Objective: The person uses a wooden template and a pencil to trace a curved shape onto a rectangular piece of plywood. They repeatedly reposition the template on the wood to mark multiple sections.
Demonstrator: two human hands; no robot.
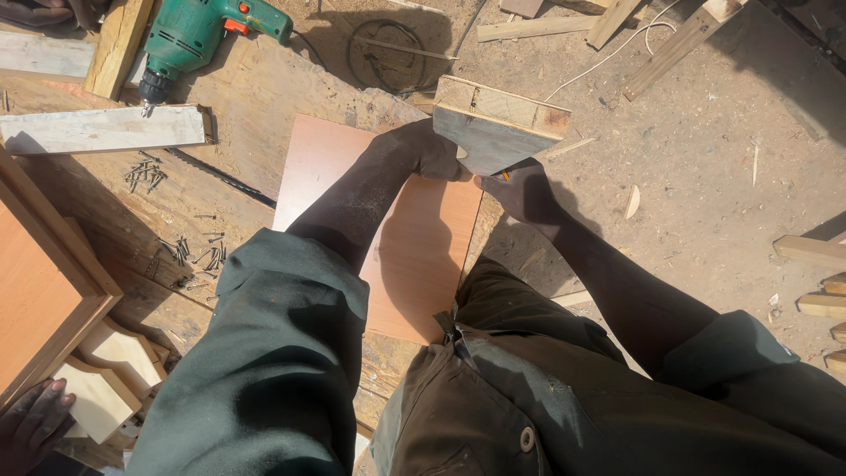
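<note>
Pale wooden block (498,123), tilted, on the reddish-brown panel's (423,256) far edge.

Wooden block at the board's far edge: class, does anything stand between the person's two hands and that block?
Nothing visible does. The left hand is already on the wooden block at its near left side, and the right hand touches its lower edge, with something small and orange at the fingertips. The block sits at the far edge of the reddish board.

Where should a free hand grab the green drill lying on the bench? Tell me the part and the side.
Grip the green drill around its thick green body, coming from above. It lies on its side on the bench, bit end pointing down-left at a pale plank, so the body is exposed, though its handle is hard to make out here.
</note>
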